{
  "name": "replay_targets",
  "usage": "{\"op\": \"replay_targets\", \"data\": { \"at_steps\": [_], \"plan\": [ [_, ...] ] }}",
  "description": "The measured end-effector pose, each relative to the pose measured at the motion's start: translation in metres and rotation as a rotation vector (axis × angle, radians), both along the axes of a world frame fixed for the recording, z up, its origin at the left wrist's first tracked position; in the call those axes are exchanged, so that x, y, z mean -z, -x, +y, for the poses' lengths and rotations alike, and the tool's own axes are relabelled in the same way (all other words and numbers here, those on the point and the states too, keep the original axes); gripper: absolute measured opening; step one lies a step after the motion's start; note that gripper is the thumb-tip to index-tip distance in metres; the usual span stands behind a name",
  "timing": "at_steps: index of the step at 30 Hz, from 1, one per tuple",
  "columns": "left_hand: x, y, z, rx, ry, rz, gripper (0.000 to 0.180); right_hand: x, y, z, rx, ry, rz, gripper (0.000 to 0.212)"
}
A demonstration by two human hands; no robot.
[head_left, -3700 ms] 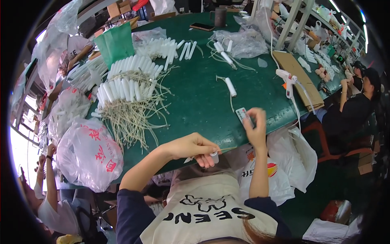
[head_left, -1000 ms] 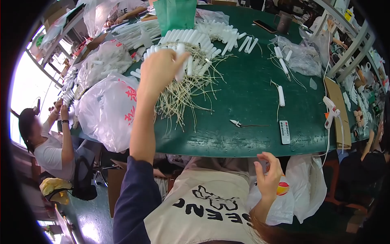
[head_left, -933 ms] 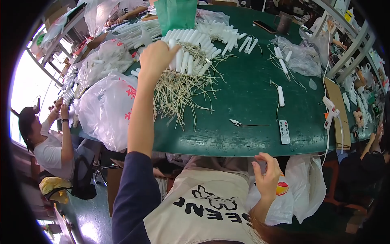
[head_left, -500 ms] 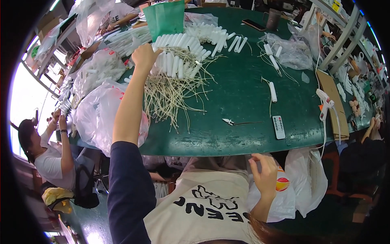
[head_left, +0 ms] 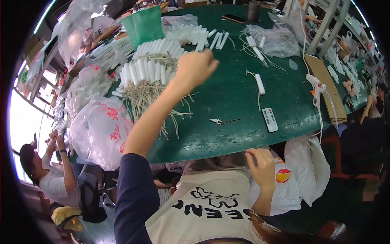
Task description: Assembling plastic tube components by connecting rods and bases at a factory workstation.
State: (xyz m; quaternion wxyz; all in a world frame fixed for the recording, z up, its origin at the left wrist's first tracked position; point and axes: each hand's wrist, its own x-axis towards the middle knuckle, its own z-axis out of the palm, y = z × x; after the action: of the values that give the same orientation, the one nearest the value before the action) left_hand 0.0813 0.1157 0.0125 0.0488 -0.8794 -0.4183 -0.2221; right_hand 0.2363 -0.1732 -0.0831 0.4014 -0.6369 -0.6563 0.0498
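Note:
My left hand [head_left: 196, 68] is over the green table [head_left: 211, 140], at the right end of the stacked white tubes [head_left: 143, 70] with thin pale wires [head_left: 142, 94]. Its fingers curl under, so whatever they hold is hidden. By the table's front edge, my right hand [head_left: 263, 164] has loosely bent fingers, thumb and forefinger apart, nothing visible between them. Nearest to it on the table are a white remote control [head_left: 269, 120] and a small pointed white piece [head_left: 217, 121] with a dark wire. One white wired tube [head_left: 260, 84] lies farther back.
Left of the tubes bulges a clear plastic bag [head_left: 97, 126]; behind them stands a green bag [head_left: 144, 26]. A white glue gun [head_left: 317, 87] with its cord lies by cardboard [head_left: 325, 81] at right. A phone [head_left: 235, 18] and a mug [head_left: 254, 12] are at the back. Other people sit nearby.
My left hand has moved right from the left side of the tube pile to its right end. My right hand has risen slightly toward the table edge. The whole view has shifted a little.

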Motion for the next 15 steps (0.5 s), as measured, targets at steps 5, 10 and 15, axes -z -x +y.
{"op": "replay_targets", "data": {
  "at_steps": [5,10,15],
  "plan": [
    [0.07,-0.085,-0.004,0.402,0.037,0.196,0.029,0.001,-0.007,-0.008,0.02,-0.013,0.011,0.008],
    [0.103,-0.133,-0.001,0.541,0.001,0.264,0.033,0.005,-0.016,-0.016,0.07,-0.019,0.006,0.008],
    [0.099,-0.134,0.008,0.602,-0.237,0.23,0.022,0.007,-0.022,-0.02,0.116,0.008,0.016,0.007]
  ]
}}
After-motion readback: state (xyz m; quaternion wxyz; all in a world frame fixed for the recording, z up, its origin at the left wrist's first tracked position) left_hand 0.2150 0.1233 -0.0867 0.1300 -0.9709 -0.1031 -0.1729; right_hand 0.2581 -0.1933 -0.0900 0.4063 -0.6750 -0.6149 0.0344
